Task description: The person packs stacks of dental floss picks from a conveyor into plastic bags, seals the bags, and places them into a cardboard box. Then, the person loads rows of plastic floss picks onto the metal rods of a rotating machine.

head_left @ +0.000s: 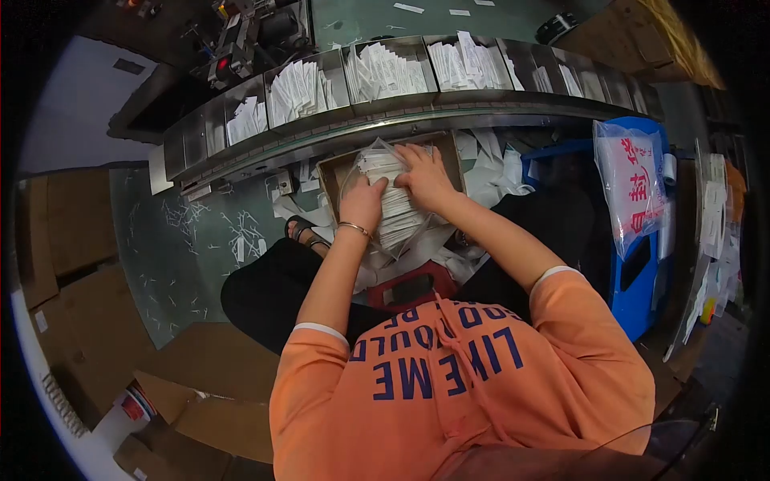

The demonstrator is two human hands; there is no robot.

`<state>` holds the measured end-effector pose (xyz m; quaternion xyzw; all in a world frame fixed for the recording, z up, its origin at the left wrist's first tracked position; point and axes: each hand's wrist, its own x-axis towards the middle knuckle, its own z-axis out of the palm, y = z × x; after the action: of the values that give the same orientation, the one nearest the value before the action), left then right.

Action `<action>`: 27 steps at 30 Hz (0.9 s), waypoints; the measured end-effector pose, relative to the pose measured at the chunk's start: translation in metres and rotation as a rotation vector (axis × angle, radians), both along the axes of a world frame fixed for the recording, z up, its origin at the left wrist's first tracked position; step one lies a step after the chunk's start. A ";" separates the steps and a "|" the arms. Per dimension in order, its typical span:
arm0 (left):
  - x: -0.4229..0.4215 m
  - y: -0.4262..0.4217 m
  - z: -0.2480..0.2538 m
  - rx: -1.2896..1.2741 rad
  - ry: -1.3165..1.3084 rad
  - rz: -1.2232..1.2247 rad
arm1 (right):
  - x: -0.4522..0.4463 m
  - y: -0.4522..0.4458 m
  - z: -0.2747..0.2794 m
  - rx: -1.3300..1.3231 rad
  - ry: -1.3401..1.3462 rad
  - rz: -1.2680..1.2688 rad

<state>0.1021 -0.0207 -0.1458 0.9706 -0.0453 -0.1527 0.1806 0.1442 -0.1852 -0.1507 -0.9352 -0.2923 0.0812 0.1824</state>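
Note:
A clear plastic bag packed with thin white paper-wrapped strips lies in front of me, over an open cardboard box. My left hand is closed on the bag's left side, its thumb against the strips. At the bag's upper right, my right hand grips the plastic near its mouth, fingers bent over the edge and thumb on the strips. Some fingertips of both hands are hidden.
A metal conveyor with compartments of similar white strips runs across ahead. A printed plastic bag hangs over a blue crate at right. Cardboard boxes stand at left. Scraps litter the floor.

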 end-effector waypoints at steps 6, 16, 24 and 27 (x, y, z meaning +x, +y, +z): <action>-0.009 0.003 -0.003 0.016 0.114 -0.077 | -0.010 0.000 0.000 -0.019 -0.013 0.068; -0.003 0.004 -0.035 -0.115 0.128 0.054 | -0.022 0.003 0.008 -0.136 0.095 0.111; -0.017 0.011 -0.046 -0.396 -0.107 0.450 | -0.022 -0.009 -0.001 -0.026 0.045 0.013; -0.020 0.003 -0.045 -0.390 -0.180 0.390 | -0.020 -0.012 -0.021 0.215 0.023 0.035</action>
<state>0.0818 -0.0178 -0.1908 0.9175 0.0978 -0.0170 0.3851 0.1240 -0.1976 -0.1715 -0.9040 -0.3136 0.0636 0.2834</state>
